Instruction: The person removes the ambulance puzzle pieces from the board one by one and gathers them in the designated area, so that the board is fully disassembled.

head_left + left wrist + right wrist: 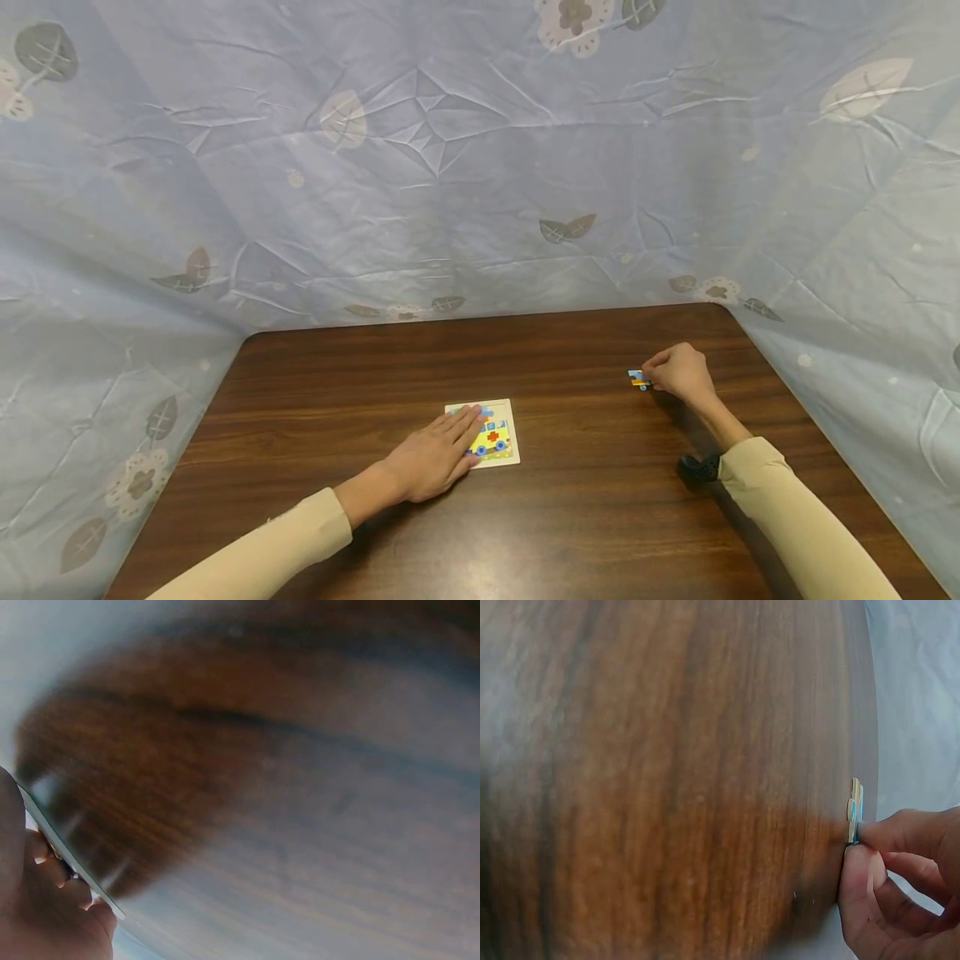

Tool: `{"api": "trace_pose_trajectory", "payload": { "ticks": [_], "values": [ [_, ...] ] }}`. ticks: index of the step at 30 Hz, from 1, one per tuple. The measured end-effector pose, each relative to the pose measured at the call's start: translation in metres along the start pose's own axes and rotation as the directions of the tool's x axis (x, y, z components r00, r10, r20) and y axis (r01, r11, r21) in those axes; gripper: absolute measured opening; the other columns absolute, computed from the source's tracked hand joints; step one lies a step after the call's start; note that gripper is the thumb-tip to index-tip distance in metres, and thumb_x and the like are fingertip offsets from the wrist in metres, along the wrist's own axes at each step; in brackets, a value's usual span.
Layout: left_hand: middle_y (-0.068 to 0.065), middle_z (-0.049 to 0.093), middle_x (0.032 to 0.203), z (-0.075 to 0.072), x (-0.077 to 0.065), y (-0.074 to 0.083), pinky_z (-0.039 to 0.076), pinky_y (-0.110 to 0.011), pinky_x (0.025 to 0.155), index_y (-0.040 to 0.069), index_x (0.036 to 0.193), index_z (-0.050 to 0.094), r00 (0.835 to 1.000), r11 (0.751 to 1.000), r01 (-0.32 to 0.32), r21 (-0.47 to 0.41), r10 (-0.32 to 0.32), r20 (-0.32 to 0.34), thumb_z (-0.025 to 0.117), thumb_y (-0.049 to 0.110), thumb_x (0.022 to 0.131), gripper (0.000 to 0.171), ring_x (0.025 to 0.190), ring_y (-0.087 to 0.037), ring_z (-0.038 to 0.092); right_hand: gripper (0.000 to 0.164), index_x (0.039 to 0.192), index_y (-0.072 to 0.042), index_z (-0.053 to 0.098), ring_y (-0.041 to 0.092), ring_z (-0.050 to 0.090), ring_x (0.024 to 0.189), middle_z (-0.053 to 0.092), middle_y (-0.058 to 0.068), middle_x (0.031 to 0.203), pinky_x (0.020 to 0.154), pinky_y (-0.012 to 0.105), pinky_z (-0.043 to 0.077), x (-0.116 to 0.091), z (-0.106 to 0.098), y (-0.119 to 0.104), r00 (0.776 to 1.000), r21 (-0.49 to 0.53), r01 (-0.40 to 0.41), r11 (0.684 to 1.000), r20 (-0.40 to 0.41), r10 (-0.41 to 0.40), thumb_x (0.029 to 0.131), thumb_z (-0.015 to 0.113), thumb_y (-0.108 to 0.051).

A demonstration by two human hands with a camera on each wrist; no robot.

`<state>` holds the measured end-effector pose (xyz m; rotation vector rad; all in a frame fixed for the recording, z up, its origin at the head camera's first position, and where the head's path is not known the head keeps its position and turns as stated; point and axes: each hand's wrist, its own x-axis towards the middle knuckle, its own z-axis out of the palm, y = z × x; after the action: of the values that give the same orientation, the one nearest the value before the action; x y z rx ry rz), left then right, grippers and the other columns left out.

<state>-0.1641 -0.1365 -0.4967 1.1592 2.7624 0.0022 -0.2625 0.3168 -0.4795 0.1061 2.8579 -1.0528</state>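
A small square jigsaw puzzle board (515, 450) with a pale frame and a yellow vehicle picture bearing a red cross lies on the table. My left hand (433, 454) rests flat over its left part with extended fingers, covering some of the picture. In the left wrist view the thin edge of the board (71, 855) runs along my fingertips. Farther right, my right hand (684, 372) pinches a puzzle piece (637, 377) in blue and orange with a wheel shape at its bottom. The right wrist view has the piece (854, 814) edge-on, between thumb and finger, close to the tabletop.
The dark brown wood-grain table (337, 367) has rounded far corners. Pale patterned fabric (450, 208) hangs along its back and sides. A black strap-like object (697, 468) sits at my right wrist, by the sleeve cuff.
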Motion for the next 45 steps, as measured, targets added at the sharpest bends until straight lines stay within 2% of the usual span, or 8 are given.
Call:
{"api": "trace_pose_trajectory", "payload": {
  "ticks": [12,18,23,28,31,34,40,45],
  "values": [
    [-0.013,0.015,0.178,0.003,0.0,0.001,0.024,-0.046,0.135,0.008,0.169,0.016,1.0,1.0,0.008,-0.021,-0.008,0.01,0.026,0.046,0.115,0.067,0.166,-0.028,0.017,0.027,0.11,0.005,0.079,0.019,0.08,0.078,0.076,0.03,0.116,0.073,0.035,0.067,0.0,-0.011,-0.006,1.0,0.061,-0.02,0.998,0.005,0.02,0.099,0.07,-0.018],
    [-0.013,0.012,0.178,0.003,-0.001,0.002,0.024,-0.046,0.135,0.008,0.169,0.014,0.999,1.0,0.023,-0.02,-0.022,0.024,0.025,0.047,0.115,0.068,0.166,-0.028,0.015,0.028,0.113,0.002,0.079,0.033,0.081,0.088,0.08,0.023,0.107,0.075,0.042,0.067,-0.007,-0.01,-0.033,0.997,0.085,0.082,0.993,-0.014,-0.081,0.101,0.069,-0.022],
    [-0.013,0.012,0.178,-0.003,-0.002,0.003,0.023,-0.047,0.135,0.008,0.169,0.015,0.999,0.999,0.03,-0.035,-0.029,0.025,0.027,0.047,0.115,0.068,0.166,-0.029,0.014,0.026,0.114,0.002,0.078,0.038,0.08,0.089,0.08,0.023,0.107,0.077,0.046,0.067,-0.013,0.002,-0.06,0.985,0.151,0.157,0.976,0.039,-0.165,0.102,0.07,-0.019],
    [-0.012,0.014,0.178,-0.005,-0.012,0.006,0.022,-0.049,0.135,0.009,0.169,0.018,0.999,0.997,0.045,-0.062,-0.043,0.031,0.029,0.048,0.115,0.067,0.166,-0.028,0.016,0.023,0.112,-0.001,0.079,0.037,0.079,0.088,0.079,0.021,0.108,0.081,0.05,0.066,-0.017,0.023,-0.085,0.973,0.188,0.191,0.963,0.096,-0.212,0.101,0.072,-0.02],
    [-0.013,0.014,0.178,-0.003,-0.02,0.009,0.021,-0.05,0.135,0.011,0.169,0.02,0.999,0.996,0.037,-0.079,-0.035,0.033,0.029,0.048,0.115,0.067,0.166,-0.03,0.016,0.018,0.107,-0.002,0.08,0.038,0.079,0.087,0.079,0.024,0.106,0.081,0.05,0.067,-0.024,0.038,-0.1,0.958,0.231,0.211,0.95,0.142,-0.247,0.099,0.074,-0.017],
    [-0.014,0.012,0.178,-0.003,-0.027,0.012,0.021,-0.051,0.135,0.012,0.169,0.021,0.999,0.995,0.036,-0.098,-0.033,0.03,0.029,0.049,0.115,0.066,0.166,-0.031,0.015,0.013,0.103,-0.005,0.081,0.033,0.078,0.083,0.079,0.023,0.101,0.076,0.042,0.067,-0.03,0.054,-0.114,0.936,0.253,0.252,0.934,0.181,-0.302,0.098,0.075,-0.016],
    [-0.012,0.008,0.179,-0.005,-0.036,0.016,0.021,-0.051,0.135,0.012,0.169,0.021,0.997,0.99,0.07,-0.126,-0.066,0.037,0.028,0.052,0.114,0.068,0.166,-0.03,0.014,0.009,0.1,-0.01,0.081,0.016,0.071,0.073,0.079,0.012,0.09,0.063,0.026,0.058,-0.038,0.087,-0.139,0.877,0.226,0.365,0.903,0.242,-0.415,0.097,0.075,-0.016],
    [-0.009,0.01,0.179,-0.001,-0.038,0.019,0.021,-0.05,0.135,0.014,0.169,0.02,0.997,0.99,0.066,-0.123,-0.06,0.052,0.028,0.052,0.114,0.068,0.166,-0.027,0.014,0.009,0.102,-0.008,0.08,0.018,0.07,0.069,0.079,0.006,0.089,0.06,0.025,0.057,-0.043,0.11,-0.154,0.841,0.18,0.424,0.888,0.287,-0.459,0.097,0.075,-0.015]
  ]
}}
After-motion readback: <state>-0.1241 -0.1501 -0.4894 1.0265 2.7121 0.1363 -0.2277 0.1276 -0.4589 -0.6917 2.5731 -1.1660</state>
